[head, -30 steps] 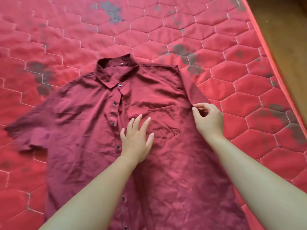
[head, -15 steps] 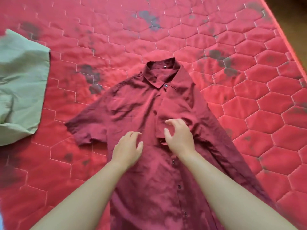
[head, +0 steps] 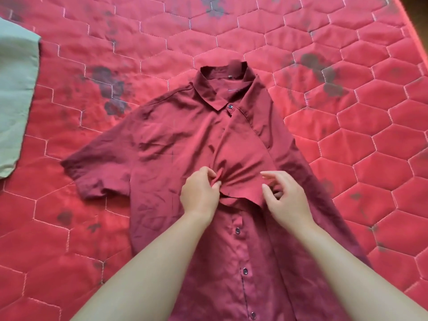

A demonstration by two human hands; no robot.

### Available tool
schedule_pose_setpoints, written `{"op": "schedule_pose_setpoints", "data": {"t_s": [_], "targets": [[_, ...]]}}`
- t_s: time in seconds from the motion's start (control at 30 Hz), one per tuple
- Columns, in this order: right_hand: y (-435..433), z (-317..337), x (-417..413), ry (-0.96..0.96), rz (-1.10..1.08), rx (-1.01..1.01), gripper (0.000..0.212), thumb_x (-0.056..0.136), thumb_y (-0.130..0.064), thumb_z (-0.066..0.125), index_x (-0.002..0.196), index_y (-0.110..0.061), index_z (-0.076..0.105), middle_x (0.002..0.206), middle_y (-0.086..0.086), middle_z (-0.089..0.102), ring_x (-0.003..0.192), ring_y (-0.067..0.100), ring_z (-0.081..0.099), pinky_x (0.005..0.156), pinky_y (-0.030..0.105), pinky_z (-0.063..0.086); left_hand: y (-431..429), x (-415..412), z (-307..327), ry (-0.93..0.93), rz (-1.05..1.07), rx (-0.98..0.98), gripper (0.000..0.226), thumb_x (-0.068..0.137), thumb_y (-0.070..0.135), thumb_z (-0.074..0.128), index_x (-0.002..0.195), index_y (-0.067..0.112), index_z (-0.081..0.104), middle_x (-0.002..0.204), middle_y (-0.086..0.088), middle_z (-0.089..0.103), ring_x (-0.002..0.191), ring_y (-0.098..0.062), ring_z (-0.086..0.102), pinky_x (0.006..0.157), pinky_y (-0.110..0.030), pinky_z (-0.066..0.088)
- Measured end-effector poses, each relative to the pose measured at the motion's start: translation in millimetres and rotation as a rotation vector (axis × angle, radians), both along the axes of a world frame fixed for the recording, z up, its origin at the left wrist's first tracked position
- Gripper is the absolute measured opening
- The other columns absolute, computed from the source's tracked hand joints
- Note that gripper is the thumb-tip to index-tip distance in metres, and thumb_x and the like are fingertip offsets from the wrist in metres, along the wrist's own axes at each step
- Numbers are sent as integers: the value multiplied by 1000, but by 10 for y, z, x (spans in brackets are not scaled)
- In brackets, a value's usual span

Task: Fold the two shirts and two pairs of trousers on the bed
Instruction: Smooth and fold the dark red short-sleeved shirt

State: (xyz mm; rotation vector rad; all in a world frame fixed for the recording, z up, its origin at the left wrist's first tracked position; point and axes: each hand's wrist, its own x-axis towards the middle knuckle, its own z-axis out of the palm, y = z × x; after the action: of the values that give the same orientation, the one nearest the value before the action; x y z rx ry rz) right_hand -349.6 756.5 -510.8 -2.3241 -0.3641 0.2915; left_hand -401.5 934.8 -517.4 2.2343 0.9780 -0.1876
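A dark red short-sleeved shirt (head: pixel 166 140) lies front up on the bed, collar away from me, buttons down the middle. Its right sleeve is folded over the chest, with the sleeve's hem lying near the placket. My left hand (head: pixel 200 195) pinches the folded sleeve's cloth at the middle of the chest. My right hand (head: pixel 286 198) hovers at the sleeve's hem corner, fingers spread and curled, thumb touching the cloth. The shirt's left sleeve lies spread out flat. A pale green garment (head: pixel 16 93) lies at the left edge, partly out of view.
The bed is covered with a red quilted mattress cover (head: pixel 347 147) with hexagon stitching and dark blotches. Its right edge runs along the upper right corner of the view.
The right sleeve was carried from the shirt's right side over onto the chest. My left hand went from flat on the shirt to pinching the sleeve cloth. The view shifted, showing the green garment.
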Motion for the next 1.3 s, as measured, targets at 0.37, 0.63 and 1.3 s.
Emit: {"op": "schedule_pose_setpoints", "data": {"t_s": [0.37,0.63,1.3], "targets": [[687,152,111,25,225,-34,35,88,-22,58,123,-22,58,112,-8,60,100,9,58,92,31,47,834,-252,263,-353,318,-256,20,83,11,62,81,30,59,81,10,67,80,-13,64,78,-28,51],[1525,9,389,-129,313,-156,38,86,-14,55,123,-23,57,125,1,49,108,22,53,84,38,49,996,-366,-76,-220,312,-433,17,81,17,69,95,22,62,86,6,68,77,-12,63,74,-23,48],[2657,-155,12,-155,250,-444,57,91,-37,49,143,-17,32,155,7,18,142,24,16,112,44,18,2712,-579,-93,-269,434,-124,26,92,22,55,114,9,53,104,-3,59,101,-21,56,80,-22,36]]}}
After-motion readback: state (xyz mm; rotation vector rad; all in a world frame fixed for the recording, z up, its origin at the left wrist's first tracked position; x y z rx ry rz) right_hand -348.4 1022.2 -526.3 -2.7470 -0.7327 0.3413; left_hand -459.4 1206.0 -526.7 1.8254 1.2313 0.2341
